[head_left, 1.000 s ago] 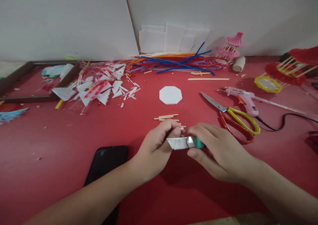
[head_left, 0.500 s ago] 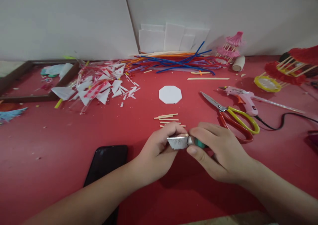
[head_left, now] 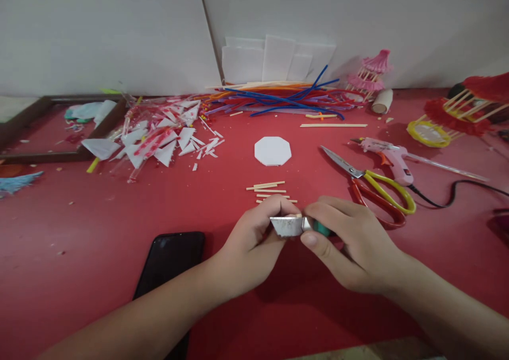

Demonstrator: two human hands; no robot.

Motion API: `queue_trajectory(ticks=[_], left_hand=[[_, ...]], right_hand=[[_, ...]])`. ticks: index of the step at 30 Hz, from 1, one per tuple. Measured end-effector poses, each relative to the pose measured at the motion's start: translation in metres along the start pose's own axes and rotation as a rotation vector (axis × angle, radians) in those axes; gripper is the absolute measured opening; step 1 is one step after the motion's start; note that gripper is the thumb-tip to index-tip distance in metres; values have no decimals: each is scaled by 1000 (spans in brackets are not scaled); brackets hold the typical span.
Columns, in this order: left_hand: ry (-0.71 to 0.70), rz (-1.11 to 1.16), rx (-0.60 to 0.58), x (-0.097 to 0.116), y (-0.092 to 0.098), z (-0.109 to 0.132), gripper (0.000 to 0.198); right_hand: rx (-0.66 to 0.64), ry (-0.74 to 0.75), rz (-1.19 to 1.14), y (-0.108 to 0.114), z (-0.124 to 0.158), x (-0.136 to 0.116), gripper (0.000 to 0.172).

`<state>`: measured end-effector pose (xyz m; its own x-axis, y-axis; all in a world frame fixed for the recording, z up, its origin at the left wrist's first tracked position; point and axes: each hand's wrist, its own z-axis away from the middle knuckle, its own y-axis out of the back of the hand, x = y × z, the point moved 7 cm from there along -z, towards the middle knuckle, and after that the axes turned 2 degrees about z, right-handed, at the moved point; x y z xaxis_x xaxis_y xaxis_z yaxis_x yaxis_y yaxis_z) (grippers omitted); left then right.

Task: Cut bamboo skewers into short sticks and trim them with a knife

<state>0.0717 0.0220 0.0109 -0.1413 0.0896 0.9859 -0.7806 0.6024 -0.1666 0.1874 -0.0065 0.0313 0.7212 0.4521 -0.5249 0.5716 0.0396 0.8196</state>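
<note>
My right hand [head_left: 356,243] is closed round the green handle of a small knife [head_left: 286,226], whose short metal blade points left. Facing it, my left hand [head_left: 254,246] pinches a thin wooden stick [head_left: 298,216]; only its pale end shows by the blade, and the rest is hidden behind fingers and blade. Just beyond my hands, several short wooden sticks [head_left: 269,191] lie in a loose row on the red table [head_left: 222,201]. Farther back lies a white octagonal piece [head_left: 272,151], flat on the table.
Scissors [head_left: 353,172] and a pink glue gun [head_left: 392,158] lie right. A black phone [head_left: 170,259] is by my left forearm. White scraps [head_left: 165,150] lie left, pipe cleaners [head_left: 294,101] at the back. A pink model [head_left: 368,76] and red model [head_left: 457,113] stand right.
The knife has shifted slightly to the right with my right hand, and its blade is tilted a little differently. My left hand has hardly moved.
</note>
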Motion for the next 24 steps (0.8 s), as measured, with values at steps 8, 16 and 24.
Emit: queue_trajectory(ticks=[8, 16, 24], left_hand=[[-55, -102, 15, 2, 3, 0, 9], [-213, -232, -48, 19, 1, 1, 20], [-326, -305, -8, 30, 3, 2, 22]], right_hand=[[-1, 12, -42, 1, 0, -2, 22], [41, 47, -41, 9, 1, -8, 22], [138, 37, 74, 19, 1, -18, 21]])
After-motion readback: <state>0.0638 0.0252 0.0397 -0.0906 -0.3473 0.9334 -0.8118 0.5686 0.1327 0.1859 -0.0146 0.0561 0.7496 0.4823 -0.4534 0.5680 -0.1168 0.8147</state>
